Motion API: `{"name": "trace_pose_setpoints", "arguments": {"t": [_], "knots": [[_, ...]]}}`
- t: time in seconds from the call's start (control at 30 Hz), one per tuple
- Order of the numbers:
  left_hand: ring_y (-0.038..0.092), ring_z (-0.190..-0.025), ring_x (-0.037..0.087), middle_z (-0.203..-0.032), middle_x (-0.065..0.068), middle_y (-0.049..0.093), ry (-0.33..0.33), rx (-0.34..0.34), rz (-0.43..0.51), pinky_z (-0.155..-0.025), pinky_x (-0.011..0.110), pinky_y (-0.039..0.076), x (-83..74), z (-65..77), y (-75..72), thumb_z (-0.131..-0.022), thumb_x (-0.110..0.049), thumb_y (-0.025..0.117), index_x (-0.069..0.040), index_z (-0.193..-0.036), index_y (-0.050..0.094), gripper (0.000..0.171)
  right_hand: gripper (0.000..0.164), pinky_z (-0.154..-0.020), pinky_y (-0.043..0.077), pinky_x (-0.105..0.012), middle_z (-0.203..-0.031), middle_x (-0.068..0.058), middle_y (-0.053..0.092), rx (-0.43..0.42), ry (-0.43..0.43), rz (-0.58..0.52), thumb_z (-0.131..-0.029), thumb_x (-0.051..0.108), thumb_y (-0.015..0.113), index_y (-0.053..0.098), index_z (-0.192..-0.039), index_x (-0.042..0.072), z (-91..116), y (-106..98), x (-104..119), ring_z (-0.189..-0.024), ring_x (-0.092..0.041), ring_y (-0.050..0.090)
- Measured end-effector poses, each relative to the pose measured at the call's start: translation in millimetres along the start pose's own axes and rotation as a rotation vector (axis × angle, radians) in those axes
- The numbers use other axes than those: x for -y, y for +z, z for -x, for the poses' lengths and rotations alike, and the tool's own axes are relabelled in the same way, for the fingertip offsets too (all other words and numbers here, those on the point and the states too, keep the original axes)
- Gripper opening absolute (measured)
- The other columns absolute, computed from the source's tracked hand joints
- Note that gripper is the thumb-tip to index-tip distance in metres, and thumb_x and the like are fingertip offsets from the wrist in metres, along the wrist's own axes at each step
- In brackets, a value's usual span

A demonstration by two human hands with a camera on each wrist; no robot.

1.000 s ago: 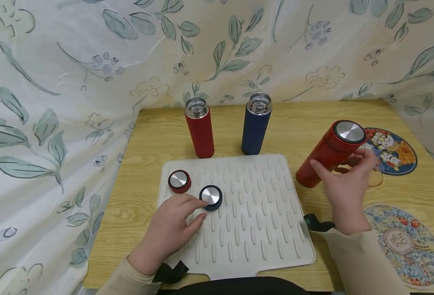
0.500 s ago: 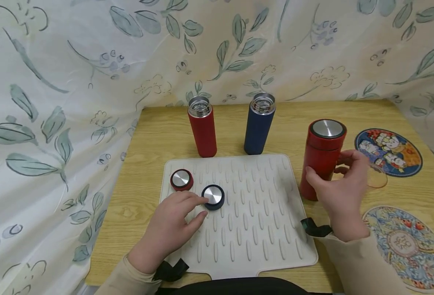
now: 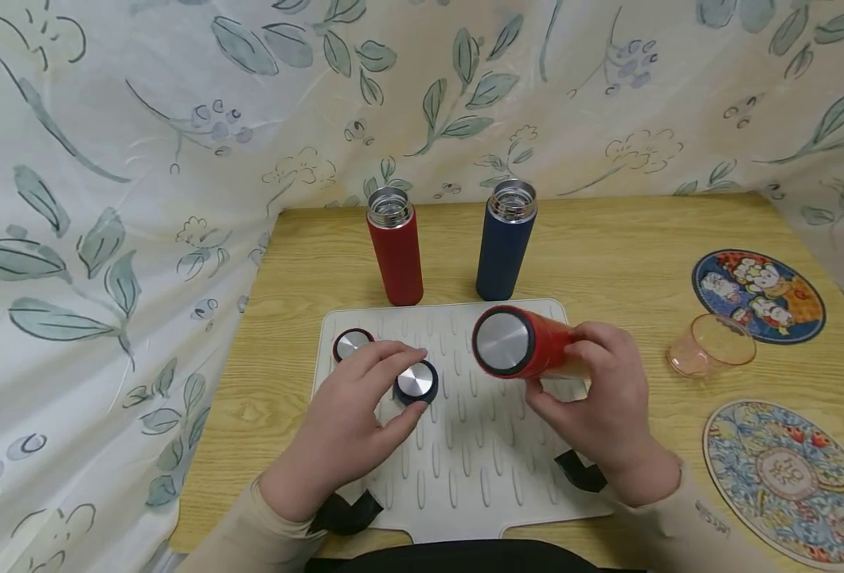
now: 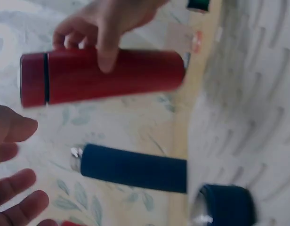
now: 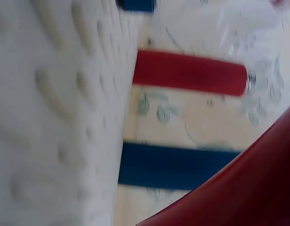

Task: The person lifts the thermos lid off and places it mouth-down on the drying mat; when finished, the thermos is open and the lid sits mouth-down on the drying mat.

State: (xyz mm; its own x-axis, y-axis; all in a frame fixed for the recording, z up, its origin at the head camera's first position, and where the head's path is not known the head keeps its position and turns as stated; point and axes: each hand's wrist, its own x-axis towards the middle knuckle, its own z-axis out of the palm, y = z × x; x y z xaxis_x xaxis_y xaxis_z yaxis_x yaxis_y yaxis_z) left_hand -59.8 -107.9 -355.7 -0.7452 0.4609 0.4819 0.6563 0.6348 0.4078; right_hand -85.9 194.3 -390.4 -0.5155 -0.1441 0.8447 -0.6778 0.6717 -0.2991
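My right hand (image 3: 601, 410) grips a red thermos (image 3: 547, 342) by its body, with the dark-rimmed steel-topped lid on. It tilts over the board's right side, lid toward my left hand. In the left wrist view, the thermos (image 4: 131, 75) shows a dark seam below its lid. My left hand (image 3: 350, 418) hovers around a navy lid (image 3: 416, 380), thumb and fingers spread. A red lid (image 3: 352, 342) lies behind it, partly covered by the fingers. Lidless, a red thermos (image 3: 396, 263) and a navy thermos (image 3: 506, 251) stand upright at the back.
Under the lids lies a white ridged mat (image 3: 465, 469). To the right stand a pinkish clear glass (image 3: 710, 347), a round dark-edged patterned coaster (image 3: 762, 294) and a larger floral one (image 3: 787, 481). A leaf-print cloth (image 3: 422, 103) hangs behind the wooden table (image 3: 236, 446).
My right hand has carried the red thermos left from beside the glass to over the mat and tipped it leftward. My left hand has come up off the navy lid, fingers spreading.
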Motion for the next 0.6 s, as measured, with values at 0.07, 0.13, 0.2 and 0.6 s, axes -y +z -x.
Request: {"name": "trace_pose_setpoints", "arguments": {"t": [0.07, 0.13, 0.2, 0.6], "knots": [[0.056, -0.124, 0.022, -0.138, 0.006, 0.057, 0.030, 0.010, 0.026, -0.098, 0.041, 0.053, -5.5, -5.1, -2.7, -0.081, -0.023, 0.083, -0.013, -0.141, 0.058, 0.065, 0.047, -0.086, 0.044, -0.031, -0.106, -0.024, 0.061, 0.021, -0.075, -0.007, -0.091, 0.042, 0.063, 0.055, -0.104, -0.002, 0.0, 5.6, 6.7, -0.093, -0.039, 0.058], [0.052, -0.130, 0.024, -0.147, 0.008, 0.051, 0.073, 0.024, 0.043, -0.101, 0.042, 0.052, -11.8, -9.8, -5.5, -0.079, -0.022, 0.085, -0.014, -0.144, 0.053, 0.073, 0.040, -0.081, 0.047, -0.038, -0.106, -0.023, 0.063, 0.043, -0.143, -0.015, -0.093, 0.039, 0.061, 0.055, -0.103, 0.000, 0.3, 10.7, 11.6, -0.093, -0.037, 0.059], [0.048, -0.135, 0.025, -0.152, 0.010, 0.046, 0.127, 0.040, 0.053, -0.102, 0.042, 0.052, -17.8, -13.5, -8.0, -0.077, -0.021, 0.087, -0.014, -0.146, 0.051, 0.078, 0.036, -0.078, 0.050, -0.042, -0.106, -0.021, 0.064, 0.065, -0.200, -0.034, -0.093, 0.035, 0.060, 0.056, -0.102, 0.001, 0.3, 14.8, 15.2, -0.093, -0.036, 0.060], [0.057, -0.125, 0.021, -0.137, 0.007, 0.060, 0.245, 0.031, 0.083, -0.101, 0.036, 0.052, -27.0, -20.6, -8.4, -0.077, -0.011, 0.084, -0.015, -0.132, 0.066, 0.058, 0.031, -0.079, 0.050, -0.046, -0.104, -0.018, 0.065, 0.090, -0.272, -0.098, -0.091, 0.029, 0.061, 0.062, -0.103, 0.000, 5.9, 27.2, 24.2, -0.093, -0.034, 0.061]]}}
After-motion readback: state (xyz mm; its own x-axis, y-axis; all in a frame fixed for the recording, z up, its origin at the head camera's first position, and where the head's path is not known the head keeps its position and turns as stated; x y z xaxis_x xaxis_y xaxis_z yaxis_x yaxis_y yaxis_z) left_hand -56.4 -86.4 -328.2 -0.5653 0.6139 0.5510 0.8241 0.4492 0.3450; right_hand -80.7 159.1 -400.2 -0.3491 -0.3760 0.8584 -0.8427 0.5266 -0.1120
